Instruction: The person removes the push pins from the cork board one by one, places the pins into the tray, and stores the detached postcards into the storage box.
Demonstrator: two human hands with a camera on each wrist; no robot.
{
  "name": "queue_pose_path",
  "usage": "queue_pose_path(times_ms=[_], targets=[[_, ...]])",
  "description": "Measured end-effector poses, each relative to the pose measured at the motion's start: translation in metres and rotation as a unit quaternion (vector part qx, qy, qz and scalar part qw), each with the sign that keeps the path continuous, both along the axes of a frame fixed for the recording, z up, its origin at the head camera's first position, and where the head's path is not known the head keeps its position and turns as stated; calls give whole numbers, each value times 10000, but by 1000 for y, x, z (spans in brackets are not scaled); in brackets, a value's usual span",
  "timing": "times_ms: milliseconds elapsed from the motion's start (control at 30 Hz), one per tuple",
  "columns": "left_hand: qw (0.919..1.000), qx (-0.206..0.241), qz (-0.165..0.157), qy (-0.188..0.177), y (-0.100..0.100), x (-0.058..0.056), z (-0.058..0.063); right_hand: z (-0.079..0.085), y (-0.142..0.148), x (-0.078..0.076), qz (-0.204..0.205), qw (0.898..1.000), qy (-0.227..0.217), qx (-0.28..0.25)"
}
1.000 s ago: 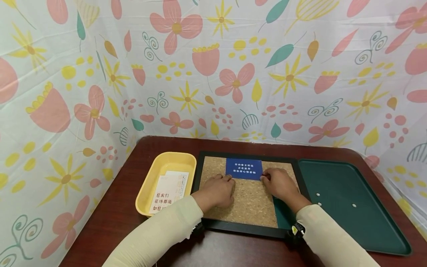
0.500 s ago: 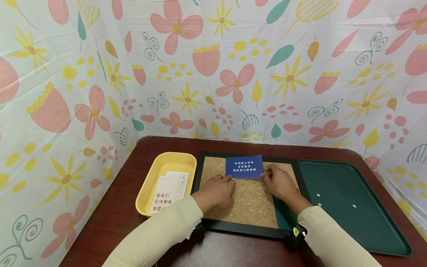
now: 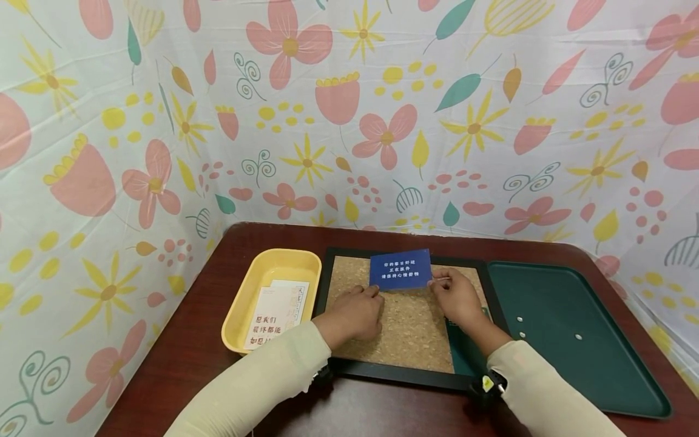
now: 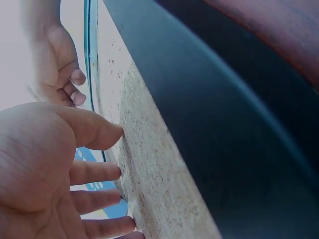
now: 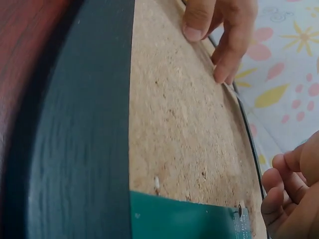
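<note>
A blue card (image 3: 400, 269) with white printed characters lies at the upper middle of a black-framed cork board (image 3: 409, 334). Its right side is lifted and tilted off the cork. My right hand (image 3: 457, 297) pinches the card's lower right corner between thumb and fingers; in the right wrist view the card shows only as a thin edge. At the lower left corner my left hand (image 3: 356, 312) rests its fingertips on the cork and the card's edge, the fingers (image 4: 97, 173) fairly straight in the left wrist view. A dark green card (image 5: 184, 216) lies on the board's right side, partly under my right forearm.
To the left stands a yellow tray (image 3: 286, 267) with white printed cards (image 3: 270, 315) in it. A dark green tray (image 3: 546, 291) on the right holds a few small white pieces (image 3: 578, 337). A floral cloth (image 3: 338, 158) hangs behind the brown table (image 3: 382, 413).
The blue card's right side has risen and swung up from lying flat, drawn by my right hand, which has shifted slightly right. My left hand has stayed in place.
</note>
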State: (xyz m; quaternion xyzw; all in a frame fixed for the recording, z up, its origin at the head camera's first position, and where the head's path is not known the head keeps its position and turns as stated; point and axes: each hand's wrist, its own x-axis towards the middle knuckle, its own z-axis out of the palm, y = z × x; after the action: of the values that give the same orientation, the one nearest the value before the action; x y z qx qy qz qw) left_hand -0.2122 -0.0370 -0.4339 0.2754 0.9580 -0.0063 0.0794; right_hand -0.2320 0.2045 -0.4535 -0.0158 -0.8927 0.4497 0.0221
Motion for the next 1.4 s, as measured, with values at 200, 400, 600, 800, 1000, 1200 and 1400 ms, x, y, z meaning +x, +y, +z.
queue_pose_path(times_ms=[200, 400, 600, 800, 1000, 1200, 1400], targets=[[9994, 283, -125, 130, -2, 0, 2, 0, 4, 1, -198, 9979, -198, -589], [9967, 723, -231, 297, -7, 2, 12, 1, 6, 3, -249, 9956, -300, -852], [9868, 1443, -192, 715, -23, 0, 30, 3, 7, 6, -179, 9920, -472, -1155], [9774, 1792, 329, 1076, -47, -5, 51, 3, 9, 7, -224, 9906, -510, -1249], [9740, 1913, 755, 949, -70, -5, 61, 0, 13, 9, -154, 9907, -441, -1279], [9669, 2045, 1293, 813, -97, -8, 60, 2, 13, 12, -37, 9897, -409, -1375], [9568, 2091, 1842, 825, -128, -7, 62, 3, 13, 14, 43, 9894, -323, -1416]])
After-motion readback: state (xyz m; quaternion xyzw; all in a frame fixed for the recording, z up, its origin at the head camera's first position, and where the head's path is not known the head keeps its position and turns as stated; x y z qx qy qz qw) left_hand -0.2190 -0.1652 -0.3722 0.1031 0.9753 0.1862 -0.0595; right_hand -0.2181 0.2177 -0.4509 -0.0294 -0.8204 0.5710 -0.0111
